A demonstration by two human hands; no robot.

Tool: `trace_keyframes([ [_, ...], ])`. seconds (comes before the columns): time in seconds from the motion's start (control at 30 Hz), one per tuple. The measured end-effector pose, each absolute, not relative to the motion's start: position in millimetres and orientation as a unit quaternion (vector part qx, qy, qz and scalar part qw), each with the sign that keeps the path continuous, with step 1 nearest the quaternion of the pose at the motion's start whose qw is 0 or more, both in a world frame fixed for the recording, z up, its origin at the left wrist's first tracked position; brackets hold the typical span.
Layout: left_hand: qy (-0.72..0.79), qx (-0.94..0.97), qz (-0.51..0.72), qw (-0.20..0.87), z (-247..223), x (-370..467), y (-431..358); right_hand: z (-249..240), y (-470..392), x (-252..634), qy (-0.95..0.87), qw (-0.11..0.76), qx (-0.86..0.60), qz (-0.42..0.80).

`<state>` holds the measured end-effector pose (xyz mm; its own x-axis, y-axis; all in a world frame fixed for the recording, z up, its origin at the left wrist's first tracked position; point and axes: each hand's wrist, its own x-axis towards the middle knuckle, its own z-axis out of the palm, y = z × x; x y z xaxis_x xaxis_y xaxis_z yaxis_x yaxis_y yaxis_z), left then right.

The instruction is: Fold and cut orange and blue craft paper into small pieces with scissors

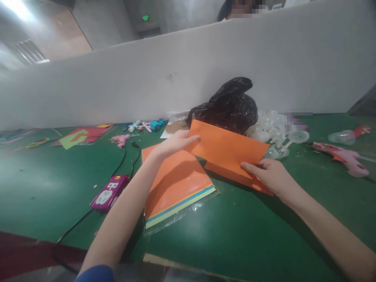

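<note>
An orange sheet of paper [226, 143] is stretched between my two hands, tilted above the table. My left hand [178, 144] pinches its left edge, thumb on top. At the lower right corner, my right hand [272, 176] grips the same sheet between thumb and fingers. Under it lies another orange paper piece [229, 173], partly covered. A red-orange item [258, 185] beside my right fingers is too hidden to name. Below my left hand, a clear plastic sleeve [182, 219] holds a stack of coloured paper [176, 184], orange uppermost, with blue and pale green edges showing.
A black plastic bag [226, 103] sits against the white partition [117, 82]. Clear plastic cups [273, 133] cluster right of it. Pink glue guns [342, 156] lie at both sides. A purple power strip [110, 192] with a black cord is left of my forearm. A person is behind the partition.
</note>
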<state>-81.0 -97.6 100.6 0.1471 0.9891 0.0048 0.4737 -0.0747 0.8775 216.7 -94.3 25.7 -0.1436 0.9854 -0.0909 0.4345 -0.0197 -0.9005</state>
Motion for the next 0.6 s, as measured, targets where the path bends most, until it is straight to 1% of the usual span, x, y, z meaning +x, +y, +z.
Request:
trace_keyframes([
  [0.13, 0.561, 0.663, 0.326, 0.373, 100.0, -81.3, -97.2, 28.2, -96.8, 215.7, -0.625, 0.312, -0.571, 0.431],
  [0.27, 0.55, 0.665, 0.316, 0.395, 97.3, -82.3, -95.0, 29.2, -96.5, 214.7, -0.631, 0.316, -0.558, 0.436],
  [0.37, 0.547, 0.662, 0.322, 0.398, 95.0, -83.1, -92.9, 30.1, -95.9, 213.6, -0.634, 0.302, -0.567, 0.43],
  [0.5, 0.559, 0.666, 0.318, 0.377, 94.2, -82.8, -91.9, 30.7, -97.3, 212.1, -0.643, 0.295, -0.546, 0.449],
  [0.6, 0.565, 0.678, 0.315, 0.348, 97.5, -80.7, -94.1, 28.9, -98.8, 211.5, -0.636, 0.312, -0.514, 0.485],
])
